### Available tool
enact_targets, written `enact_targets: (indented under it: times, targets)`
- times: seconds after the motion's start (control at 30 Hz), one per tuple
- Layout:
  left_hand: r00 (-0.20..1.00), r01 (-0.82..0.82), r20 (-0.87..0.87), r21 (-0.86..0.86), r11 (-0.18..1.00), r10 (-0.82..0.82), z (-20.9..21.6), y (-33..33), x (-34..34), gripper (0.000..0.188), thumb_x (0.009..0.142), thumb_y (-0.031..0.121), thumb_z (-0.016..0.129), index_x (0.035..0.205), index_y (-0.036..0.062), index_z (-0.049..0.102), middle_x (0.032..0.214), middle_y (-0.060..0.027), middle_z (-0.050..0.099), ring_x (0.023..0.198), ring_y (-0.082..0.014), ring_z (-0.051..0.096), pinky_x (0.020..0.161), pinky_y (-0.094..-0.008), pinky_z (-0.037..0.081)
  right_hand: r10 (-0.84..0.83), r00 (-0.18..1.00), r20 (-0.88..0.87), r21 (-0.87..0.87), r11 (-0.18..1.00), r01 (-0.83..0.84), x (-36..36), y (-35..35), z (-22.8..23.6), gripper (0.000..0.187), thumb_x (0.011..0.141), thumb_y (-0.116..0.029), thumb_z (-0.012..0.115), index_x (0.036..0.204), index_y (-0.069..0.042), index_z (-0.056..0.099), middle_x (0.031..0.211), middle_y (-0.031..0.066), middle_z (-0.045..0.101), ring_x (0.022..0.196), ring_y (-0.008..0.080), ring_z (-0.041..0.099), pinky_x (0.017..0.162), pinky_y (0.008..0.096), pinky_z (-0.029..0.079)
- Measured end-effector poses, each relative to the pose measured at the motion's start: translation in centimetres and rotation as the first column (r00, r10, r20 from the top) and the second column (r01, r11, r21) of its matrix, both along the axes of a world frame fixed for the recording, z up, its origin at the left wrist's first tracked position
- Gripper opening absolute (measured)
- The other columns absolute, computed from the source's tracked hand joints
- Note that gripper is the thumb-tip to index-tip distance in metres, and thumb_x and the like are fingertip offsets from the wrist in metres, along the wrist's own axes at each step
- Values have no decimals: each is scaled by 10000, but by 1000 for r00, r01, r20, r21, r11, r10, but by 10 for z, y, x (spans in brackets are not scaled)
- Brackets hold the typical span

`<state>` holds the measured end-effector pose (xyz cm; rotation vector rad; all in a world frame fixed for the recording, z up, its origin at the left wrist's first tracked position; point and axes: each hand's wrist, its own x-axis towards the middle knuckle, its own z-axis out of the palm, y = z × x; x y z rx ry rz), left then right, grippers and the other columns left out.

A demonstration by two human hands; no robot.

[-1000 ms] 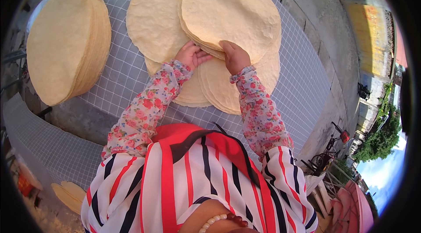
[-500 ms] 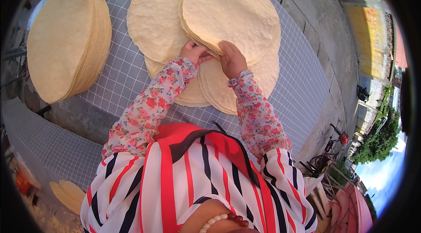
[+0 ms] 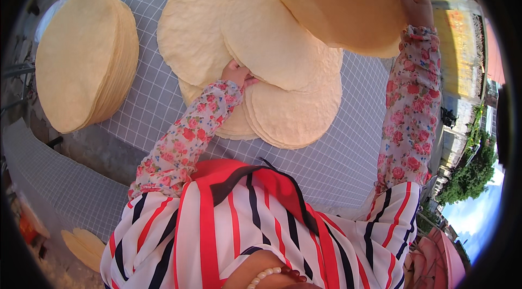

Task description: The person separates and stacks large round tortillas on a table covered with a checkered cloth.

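At the upper right, my right hand [image 3: 416, 3] is closed on the edge of a large thin round flatbread [image 3: 340, 8]. It is lifted and tilted, its shaded side showing, and its far part runs out of view. My left hand [image 3: 237, 74] stays low at the centre, fingers closed on the near edge of another flatbread [image 3: 277, 36] lying in the overlapping pile. Its fingertips are partly hidden under that edge. Around it lie more pale flatbreads, a wide one [image 3: 190, 33] to the left and a small stack [image 3: 296, 115] nearer me.
A tall stack of round flatbreads [image 3: 76, 60] stands at the left. The pile rests on a grey checked tablecloth [image 3: 359, 131]. Another checked surface [image 3: 60, 174] lies lower left, with a few flatbread pieces [image 3: 84, 248] beside it. A wall [image 3: 459, 44] runs along the right.
My right hand has moved up and right from the pile's near edge, lifting a flatbread off the one beneath. My left hand has stayed almost in place.
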<state>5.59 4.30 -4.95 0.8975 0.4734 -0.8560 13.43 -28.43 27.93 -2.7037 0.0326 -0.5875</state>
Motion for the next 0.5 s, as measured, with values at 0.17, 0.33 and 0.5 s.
enact_targets:
  times: [0.17, 0.33, 0.5]
  targets:
    - [1000, -12, 13, -7, 1000, 12, -6, 2, -2, 223, 874, 30, 568, 1096, 52, 567, 938, -71, 649, 806, -176, 648, 676, -299, 575, -76, 948, 310, -233, 960, 153, -30, 11, 46, 278, 912, -169, 638, 1163, -47, 643, 953, 91, 716, 876, 90, 659, 740, 250, 512]
    - [999, -33, 15, -18, 999, 33, -9, 8, -3, 218, 879, 28, 558, 1095, 61, 572, 928, -67, 661, 790, -170, 653, 667, -297, 574, 210, 935, 286, -260, 956, -136, -81, 80, -72, 274, 890, 2, 576, 1148, -64, 641, 1051, 150, 679, 972, 282, 674, 817, 302, 523]
    - [1000, 0, 31, -23, 1000, 0, -6, 3, -4, 214, 893, 51, 580, 1106, 54, 560, 973, -86, 668, 836, -196, 675, 705, -320, 604, 97, 969, -226, 318, 948, -20, -90, 77, -137, 213, 923, -54, 557, 1117, -24, 640, 974, 82, 680, 911, 129, 634, 822, 262, 491]
